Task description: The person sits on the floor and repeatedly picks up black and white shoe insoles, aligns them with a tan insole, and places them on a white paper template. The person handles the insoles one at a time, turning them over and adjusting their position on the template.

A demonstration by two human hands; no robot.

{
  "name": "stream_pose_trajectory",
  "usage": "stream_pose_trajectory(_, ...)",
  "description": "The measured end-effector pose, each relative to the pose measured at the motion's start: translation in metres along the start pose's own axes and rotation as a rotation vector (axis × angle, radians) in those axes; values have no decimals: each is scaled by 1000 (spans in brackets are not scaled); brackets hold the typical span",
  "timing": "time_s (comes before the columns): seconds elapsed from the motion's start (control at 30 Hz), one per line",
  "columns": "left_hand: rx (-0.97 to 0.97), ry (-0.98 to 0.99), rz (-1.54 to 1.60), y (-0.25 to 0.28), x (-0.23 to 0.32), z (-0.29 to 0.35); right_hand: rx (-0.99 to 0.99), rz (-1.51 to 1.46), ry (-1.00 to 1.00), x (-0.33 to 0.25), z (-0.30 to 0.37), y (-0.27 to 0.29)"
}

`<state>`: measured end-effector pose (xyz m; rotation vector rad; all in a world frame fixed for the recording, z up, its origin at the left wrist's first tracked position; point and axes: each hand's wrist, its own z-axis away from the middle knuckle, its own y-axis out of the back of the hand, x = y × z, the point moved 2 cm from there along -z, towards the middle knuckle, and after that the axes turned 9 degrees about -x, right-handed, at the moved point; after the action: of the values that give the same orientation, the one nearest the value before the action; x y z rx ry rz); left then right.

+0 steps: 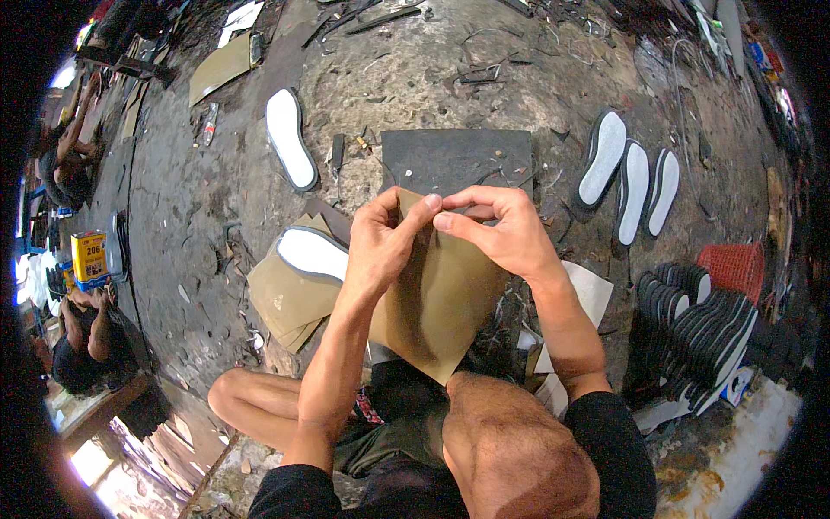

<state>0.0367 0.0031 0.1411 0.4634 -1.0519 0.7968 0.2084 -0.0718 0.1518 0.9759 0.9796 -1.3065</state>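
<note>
A tan, leather-like sheet [443,303] hangs bent between my hands, its lower corner reaching down to my raised knee. My left hand [386,240] grips its upper edge, thumb in front and fingers behind. My right hand [500,227] pinches the same edge, its thumb and fingertips against my left thumb. Beside my left forearm, a white-topped shoe sole [313,253] lies on a pile of similar tan sheets [290,304], partly hidden by that arm. On the floor just beyond my hands is a flat dark rectangular sheet [456,158].
Another white-topped sole [292,140] lies far left, and three soles [634,186] lie at right. Stacked dark soles [705,333] stand near a red basket [735,268]. A yellow can [89,257] is at left, near other people [91,333]. Scraps litter the floor.
</note>
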Motion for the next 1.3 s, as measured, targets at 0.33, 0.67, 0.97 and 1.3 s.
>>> stream_pose_trajectory(0.33,-82,-167,-388,20,-23,46,352,43,322,-3,13,44)
stream_pose_trajectory(0.67,41,-495,-235,-46,-75,83,137,-327,40,50,6,12)
stream_pose_trajectory(0.97,1185,704,-317,36,-158,16,-351,567,-64,64,-106,77)
stream_pose_trajectory(1.3,822,-200,286,57,-139,54,184,1265,-17,119,-54,36)
